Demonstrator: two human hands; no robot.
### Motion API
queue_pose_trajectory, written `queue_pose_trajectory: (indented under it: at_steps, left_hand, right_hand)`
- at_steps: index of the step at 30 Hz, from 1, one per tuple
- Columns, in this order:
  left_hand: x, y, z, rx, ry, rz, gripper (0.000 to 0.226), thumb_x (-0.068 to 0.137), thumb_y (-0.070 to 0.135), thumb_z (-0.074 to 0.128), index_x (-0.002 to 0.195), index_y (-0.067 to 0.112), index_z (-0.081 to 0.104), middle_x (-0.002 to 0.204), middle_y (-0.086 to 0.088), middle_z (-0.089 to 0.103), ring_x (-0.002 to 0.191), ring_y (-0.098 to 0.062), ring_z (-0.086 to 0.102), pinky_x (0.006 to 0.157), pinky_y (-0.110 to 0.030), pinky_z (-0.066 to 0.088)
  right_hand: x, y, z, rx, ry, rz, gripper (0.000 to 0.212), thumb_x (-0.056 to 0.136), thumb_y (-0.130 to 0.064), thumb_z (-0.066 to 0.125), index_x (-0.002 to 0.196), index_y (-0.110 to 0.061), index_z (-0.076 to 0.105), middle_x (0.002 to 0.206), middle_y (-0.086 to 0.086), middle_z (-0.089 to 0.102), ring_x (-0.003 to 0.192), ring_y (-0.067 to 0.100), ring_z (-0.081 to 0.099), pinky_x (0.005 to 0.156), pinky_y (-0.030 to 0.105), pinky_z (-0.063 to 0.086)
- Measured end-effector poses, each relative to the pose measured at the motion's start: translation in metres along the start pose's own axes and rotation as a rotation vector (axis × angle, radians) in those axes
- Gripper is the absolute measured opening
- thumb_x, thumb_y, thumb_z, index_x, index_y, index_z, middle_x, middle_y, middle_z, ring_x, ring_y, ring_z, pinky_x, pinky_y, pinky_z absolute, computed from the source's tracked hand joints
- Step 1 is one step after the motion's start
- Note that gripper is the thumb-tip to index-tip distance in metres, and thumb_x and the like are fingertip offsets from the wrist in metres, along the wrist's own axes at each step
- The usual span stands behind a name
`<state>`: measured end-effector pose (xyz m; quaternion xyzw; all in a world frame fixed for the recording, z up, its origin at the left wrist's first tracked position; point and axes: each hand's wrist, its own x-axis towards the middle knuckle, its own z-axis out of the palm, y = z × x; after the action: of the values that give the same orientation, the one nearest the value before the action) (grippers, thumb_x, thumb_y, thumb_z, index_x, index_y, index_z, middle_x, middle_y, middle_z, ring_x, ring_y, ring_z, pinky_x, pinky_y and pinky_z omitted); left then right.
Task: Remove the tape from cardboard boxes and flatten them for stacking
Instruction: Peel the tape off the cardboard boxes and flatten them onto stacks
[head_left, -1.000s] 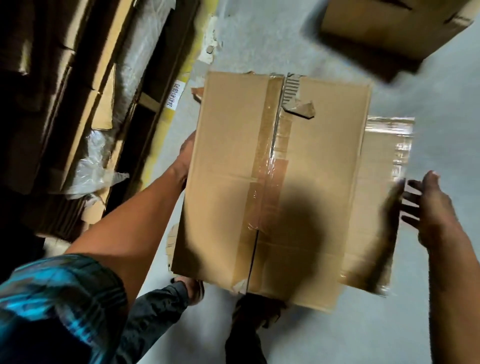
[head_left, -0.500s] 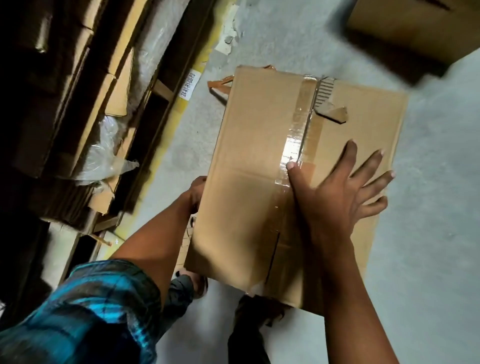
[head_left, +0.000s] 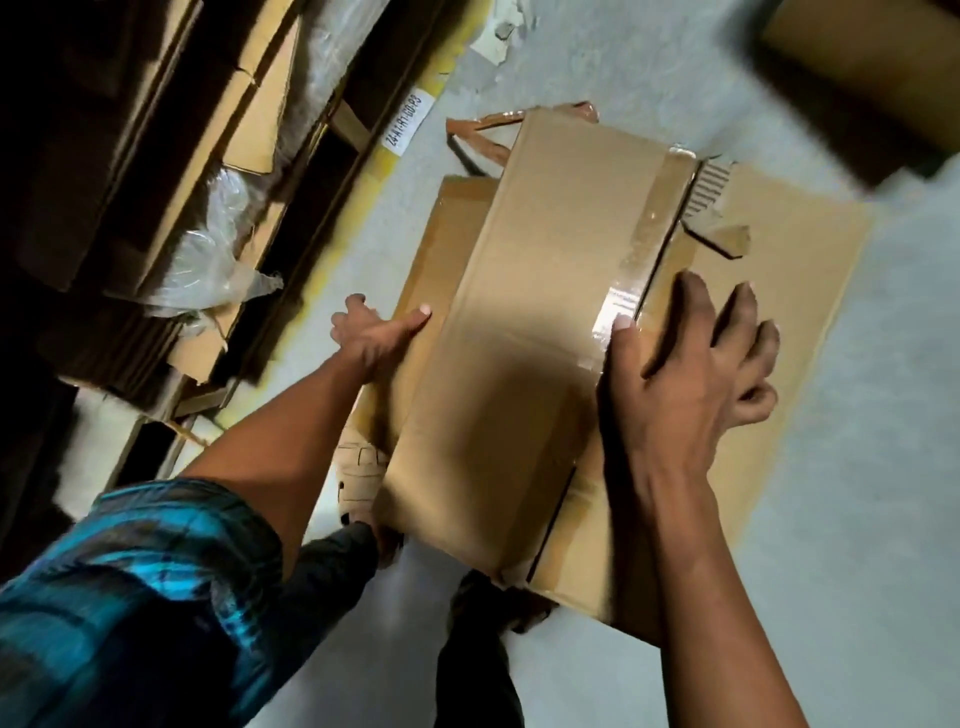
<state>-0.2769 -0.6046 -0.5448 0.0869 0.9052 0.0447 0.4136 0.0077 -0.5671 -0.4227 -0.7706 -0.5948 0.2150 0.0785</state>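
Pressing box (head_left: 519, 338) with spread right hand (head_left: 691, 374); left hand (head_left: 374, 338) open, steadying its side. Lift the tape (head_left: 649, 234) edge by thumb

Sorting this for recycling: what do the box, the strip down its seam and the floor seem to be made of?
Box: corrugated cardboard, matte brown; fluting shows at a torn patch by the far edge.
Strip: plastic packing tape, probably brownish or clear; it is glossy and catches a bright glare near the right hand.
Floor: likely bare concrete, pale grey and dull.
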Motion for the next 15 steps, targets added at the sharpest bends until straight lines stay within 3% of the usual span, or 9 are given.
queue_pose_trajectory:
  at_steps: [4,9,11,13,15]
  left_hand:
    - [-0.006,0.037,-0.014,-0.145,0.070,0.093,0.088,0.078,0.068,0.063,0.146,0.018,0.037,0.147,-0.010,0.040,0.135,-0.030,0.041,0.110,-0.040,0.037]
    - [-0.062,0.127,-0.019,-0.447,-0.021,0.520,0.053,0.091,0.058,0.056,0.126,0.018,0.058,0.109,0.006,0.060,0.100,-0.007,0.059,0.086,-0.022,0.042]
    - [-0.094,0.154,-0.015,-0.400,-0.051,0.749,0.045,0.090,0.056,0.058,0.123,0.025,0.057,0.118,0.005,0.061,0.104,-0.004,0.058,0.089,-0.019,0.044]
    - [-0.124,0.171,-0.006,-0.258,-0.050,0.985,0.050,0.089,0.054,0.060,0.130,0.027,0.052,0.128,0.000,0.055,0.111,-0.007,0.054,0.096,-0.014,0.042]
    - [-0.141,0.178,0.011,-0.072,-0.017,1.151,0.060,0.086,0.060,0.057,0.136,0.027,0.049,0.135,-0.001,0.050,0.123,-0.013,0.047,0.106,-0.027,0.040]
  right_hand:
    - [0.016,-0.008,-0.003,0.078,0.042,0.034,0.048,0.091,-0.043,0.053,0.138,-0.034,0.048,0.153,0.006,0.034,0.138,0.033,0.028,0.106,0.054,0.023]
    - [0.059,-0.009,-0.020,0.279,0.051,-0.096,0.041,0.091,-0.018,0.057,0.132,-0.021,0.059,0.125,0.012,0.050,0.115,0.028,0.049,0.100,0.033,0.039]
    - [0.077,-0.011,-0.028,0.295,-0.009,-0.165,0.040,0.088,-0.005,0.054,0.124,-0.018,0.067,0.114,0.011,0.055,0.105,0.024,0.057,0.094,0.022,0.043]
    - [0.089,-0.013,-0.036,0.244,-0.094,-0.216,0.040,0.086,0.000,0.054,0.116,-0.020,0.073,0.108,0.009,0.060,0.099,0.024,0.062,0.090,0.018,0.043]
    - [0.094,-0.012,-0.043,0.173,-0.212,-0.227,0.038,0.087,-0.004,0.059,0.115,-0.024,0.073,0.108,0.008,0.062,0.100,0.024,0.063,0.089,0.018,0.041]
